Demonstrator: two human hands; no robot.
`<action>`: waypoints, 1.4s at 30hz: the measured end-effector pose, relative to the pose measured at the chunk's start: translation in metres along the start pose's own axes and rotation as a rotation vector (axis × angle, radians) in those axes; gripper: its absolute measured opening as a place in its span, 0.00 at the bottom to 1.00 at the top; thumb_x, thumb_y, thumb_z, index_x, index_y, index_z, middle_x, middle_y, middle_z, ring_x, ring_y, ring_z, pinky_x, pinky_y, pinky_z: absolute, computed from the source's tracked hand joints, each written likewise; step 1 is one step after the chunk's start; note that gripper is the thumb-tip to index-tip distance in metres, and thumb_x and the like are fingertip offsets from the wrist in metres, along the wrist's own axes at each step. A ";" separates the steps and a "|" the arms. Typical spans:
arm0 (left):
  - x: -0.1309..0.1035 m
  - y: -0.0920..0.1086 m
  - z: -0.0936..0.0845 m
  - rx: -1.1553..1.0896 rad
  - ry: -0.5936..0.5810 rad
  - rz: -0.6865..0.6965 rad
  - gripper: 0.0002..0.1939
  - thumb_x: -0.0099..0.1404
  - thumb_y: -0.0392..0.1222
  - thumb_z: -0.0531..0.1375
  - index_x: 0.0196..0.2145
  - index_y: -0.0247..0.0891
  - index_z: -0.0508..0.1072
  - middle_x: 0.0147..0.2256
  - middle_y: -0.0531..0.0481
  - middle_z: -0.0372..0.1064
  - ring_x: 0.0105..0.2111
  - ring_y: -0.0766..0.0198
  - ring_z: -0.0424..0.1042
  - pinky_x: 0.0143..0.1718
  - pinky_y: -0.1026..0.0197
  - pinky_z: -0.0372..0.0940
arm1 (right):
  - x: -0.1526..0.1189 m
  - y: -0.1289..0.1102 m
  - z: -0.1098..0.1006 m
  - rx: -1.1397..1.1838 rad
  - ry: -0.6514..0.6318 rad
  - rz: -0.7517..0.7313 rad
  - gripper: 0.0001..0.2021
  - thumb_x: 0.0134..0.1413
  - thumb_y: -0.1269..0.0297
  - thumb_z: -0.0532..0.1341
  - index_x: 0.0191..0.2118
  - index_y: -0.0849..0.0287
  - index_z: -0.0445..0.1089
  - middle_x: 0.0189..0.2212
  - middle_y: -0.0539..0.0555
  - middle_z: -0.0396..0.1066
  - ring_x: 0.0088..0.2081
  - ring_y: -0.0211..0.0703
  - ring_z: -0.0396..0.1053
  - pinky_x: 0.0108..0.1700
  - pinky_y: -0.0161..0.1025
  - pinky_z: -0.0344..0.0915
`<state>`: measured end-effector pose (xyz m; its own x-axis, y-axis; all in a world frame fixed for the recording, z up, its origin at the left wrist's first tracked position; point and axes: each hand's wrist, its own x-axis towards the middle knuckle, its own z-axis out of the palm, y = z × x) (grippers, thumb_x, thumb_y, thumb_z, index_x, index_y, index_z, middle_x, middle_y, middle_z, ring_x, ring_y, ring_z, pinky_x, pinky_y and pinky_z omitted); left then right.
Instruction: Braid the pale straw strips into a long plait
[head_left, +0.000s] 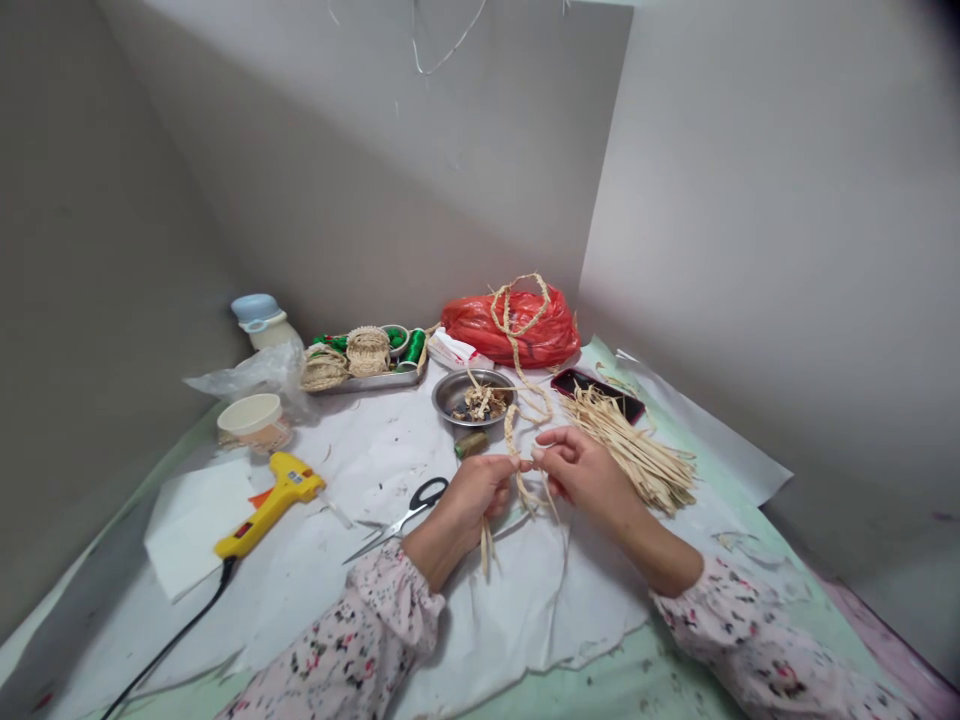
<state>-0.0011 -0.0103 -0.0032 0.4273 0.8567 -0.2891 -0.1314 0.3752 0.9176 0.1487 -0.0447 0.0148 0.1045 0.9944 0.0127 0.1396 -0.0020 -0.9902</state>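
Observation:
A pale straw braid runs from the red bag down to my two hands at the middle of the table. My left hand is closed on the braid's working end, and loose strands hang below its fingers. Close beside it, my right hand pinches a thin straw strand that trails down toward the paper. The fingertips of both hands nearly meet. To the right of my right hand lies a bundle of straw strips. Black-handled scissors lie left of my left hand.
A metal bowl with straw scraps stands beyond my hands. Behind it is a red plastic bag. A phone lies under the bundle. On the left are a yellow glue gun, a cup, a bottle and a tray.

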 end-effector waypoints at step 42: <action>0.005 -0.013 0.001 0.198 0.079 0.093 0.18 0.53 0.54 0.62 0.28 0.33 0.71 0.14 0.63 0.44 0.15 0.75 0.40 0.20 0.64 0.33 | 0.002 0.043 0.022 -0.013 0.165 -0.103 0.08 0.47 0.60 0.61 0.31 0.58 0.69 0.18 0.46 0.65 0.18 0.36 0.59 0.21 0.32 0.57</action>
<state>0.0036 -0.0117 -0.0164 0.3494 0.9121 -0.2144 0.0143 0.2236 0.9746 0.1333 -0.0401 -0.0308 0.2491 0.9587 0.1373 0.1708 0.0960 -0.9806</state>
